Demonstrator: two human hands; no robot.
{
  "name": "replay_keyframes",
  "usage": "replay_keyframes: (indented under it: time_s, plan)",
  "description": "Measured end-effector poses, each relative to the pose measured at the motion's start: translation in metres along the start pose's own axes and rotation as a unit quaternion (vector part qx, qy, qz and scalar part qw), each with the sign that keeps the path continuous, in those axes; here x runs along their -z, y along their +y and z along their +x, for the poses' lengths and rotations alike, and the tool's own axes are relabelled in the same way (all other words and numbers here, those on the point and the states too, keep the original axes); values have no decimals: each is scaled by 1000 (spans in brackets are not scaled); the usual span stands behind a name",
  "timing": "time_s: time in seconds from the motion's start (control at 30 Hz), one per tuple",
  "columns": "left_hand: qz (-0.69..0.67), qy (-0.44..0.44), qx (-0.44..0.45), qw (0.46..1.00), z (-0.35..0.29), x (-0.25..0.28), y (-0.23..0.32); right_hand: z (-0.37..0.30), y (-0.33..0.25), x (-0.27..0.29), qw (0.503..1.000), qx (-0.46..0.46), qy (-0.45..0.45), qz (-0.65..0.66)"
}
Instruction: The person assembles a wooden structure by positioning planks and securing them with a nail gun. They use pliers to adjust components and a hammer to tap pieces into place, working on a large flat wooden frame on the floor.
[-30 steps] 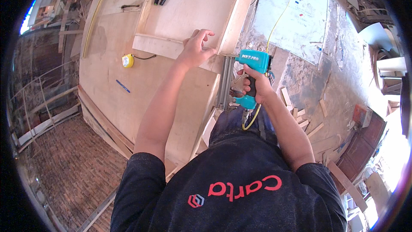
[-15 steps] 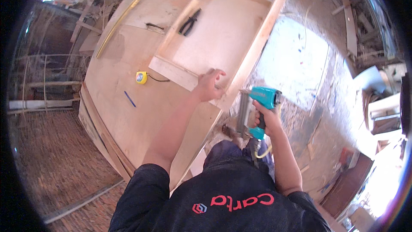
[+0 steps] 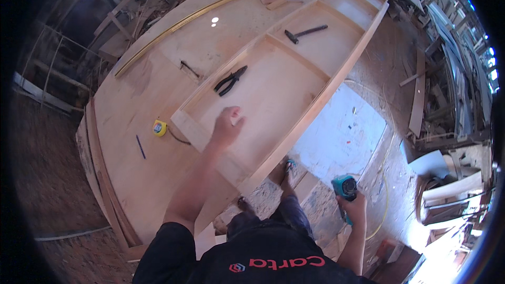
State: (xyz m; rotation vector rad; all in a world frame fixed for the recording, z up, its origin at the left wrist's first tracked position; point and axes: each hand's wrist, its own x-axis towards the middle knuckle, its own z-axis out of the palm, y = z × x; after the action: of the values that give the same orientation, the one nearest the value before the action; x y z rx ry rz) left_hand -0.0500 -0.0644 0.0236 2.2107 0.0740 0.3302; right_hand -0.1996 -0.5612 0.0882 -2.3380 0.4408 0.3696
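Observation:
My right hand (image 3: 355,203) grips a teal nail gun (image 3: 345,187), held low to the right, away from the wooden frame (image 3: 294,135). Over the near end of that long, shallow frame is my left hand (image 3: 227,128), with fingers half curled, thumb apart and nothing seen in it; it looks slightly blurred. Black-handled pliers (image 3: 230,80) lie inside the near compartment, beyond my left hand. A hammer (image 3: 305,33) rests in the middle compartment.
On the plywood-topped table (image 3: 126,115) lie a yellow tape measure (image 3: 159,128), a blue pen (image 3: 141,146) and a long brass-coloured strip (image 3: 173,23). A white board (image 3: 344,131) is on the floor at right, near a pale hose (image 3: 383,213). Scrap wood (image 3: 452,81) is stacked far right.
My right hand has moved the nail gun down and right, away from the frame's corner. My left hand has shifted left, further over the frame. The view now takes in more of the frame's far end.

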Motion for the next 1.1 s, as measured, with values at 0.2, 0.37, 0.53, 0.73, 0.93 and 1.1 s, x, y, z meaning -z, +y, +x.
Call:
replay_keyframes:
  time_s: [0.2,0.37,0.53,0.73,0.93,1.1]
  plan:
    - [257,92,6,962,100,-26,-43,108,-12,24,996,47,-45,-53]
    - [313,54,100,943,130,-61,-59,177,-35,43,989,66,-81,-103]
    - [293,124,108,942,124,-78,-57,213,-39,49,988,64,-103,-101]
    - [318,13,196,928,132,-56,-41,220,-41,45,985,72,-102,-119]
    - [92,-27,242,966,101,-7,6,203,-48,30,986,59,-111,-109]
    - [-144,69,276,948,-2,69,41,178,-56,16,983,96,-140,-62]
